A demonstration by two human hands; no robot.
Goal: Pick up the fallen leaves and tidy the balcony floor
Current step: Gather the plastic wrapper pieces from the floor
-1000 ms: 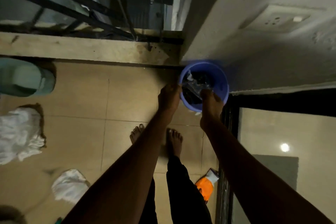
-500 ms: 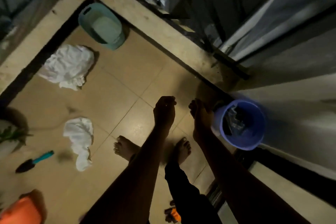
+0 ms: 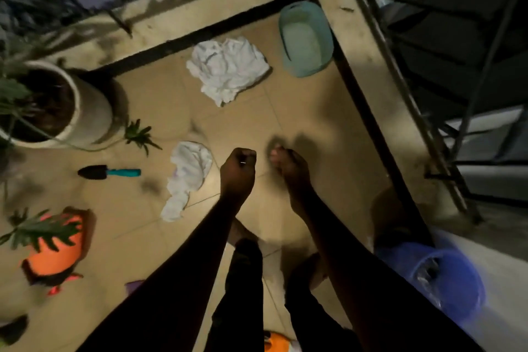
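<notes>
Left grip (image 3: 238, 171): fingers curled into a fist, nothing seen inside. Right grip (image 3: 288, 168): blurred, fingers loosely bent, nothing held. Both poised over glossy beige floor tiles (image 3: 300, 111). Green spiky leaf sprig (image 3: 140, 136) lying on the tiles just beside round white pot (image 3: 91, 111) of dark soil and green plant. Crumpled larger cloth (image 3: 227, 68), white, near teal oval plastic basin (image 3: 307, 40) set in the corner, contents not discernible. Rumpled smaller cloth (image 3: 188, 177), white, just left of left grip. Trowel (image 3: 108, 172), black blade and teal handle, flat on the tiles. Orange pot (image 3: 54, 248) with lobed green leaves at left edge. Round blue bucket (image 3: 457, 286), lower right, holding dark matter and crinkled clear plastic.
</notes>
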